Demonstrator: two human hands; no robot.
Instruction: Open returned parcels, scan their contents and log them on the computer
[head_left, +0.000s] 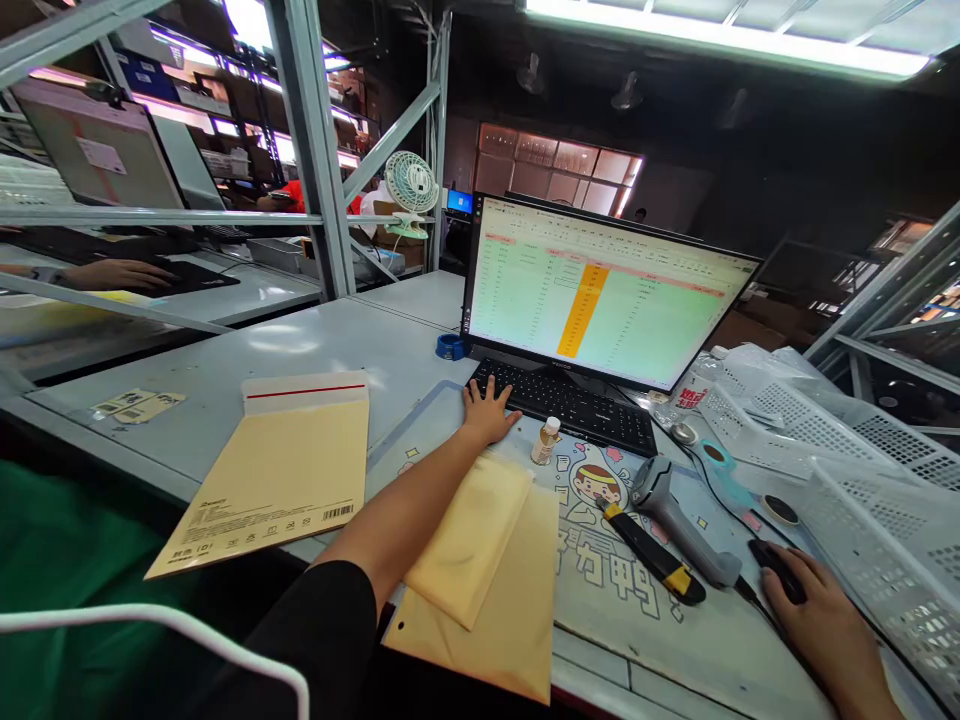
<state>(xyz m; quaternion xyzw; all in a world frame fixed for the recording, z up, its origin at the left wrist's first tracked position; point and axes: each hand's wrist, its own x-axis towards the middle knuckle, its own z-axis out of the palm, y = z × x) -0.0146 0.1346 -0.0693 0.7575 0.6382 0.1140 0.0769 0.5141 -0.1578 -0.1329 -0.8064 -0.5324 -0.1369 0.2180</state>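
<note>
There it was, left hand (489, 408) spread over the keyboard (581, 408), right hand (823, 612) gripping the mouse (777, 570), spreadsheet (525, 290) already up, envelope (289, 452) not yet sealed

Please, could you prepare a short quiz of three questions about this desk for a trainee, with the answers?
1. Fill in: the left hand rests on the ____.
2. True or false: the small bottle is lying on its side.
3. What does the right hand touch? A fan; B mouse; C monitor.

Key: 1. keyboard; 2. false, the small bottle stands upright; 3. B.
</note>
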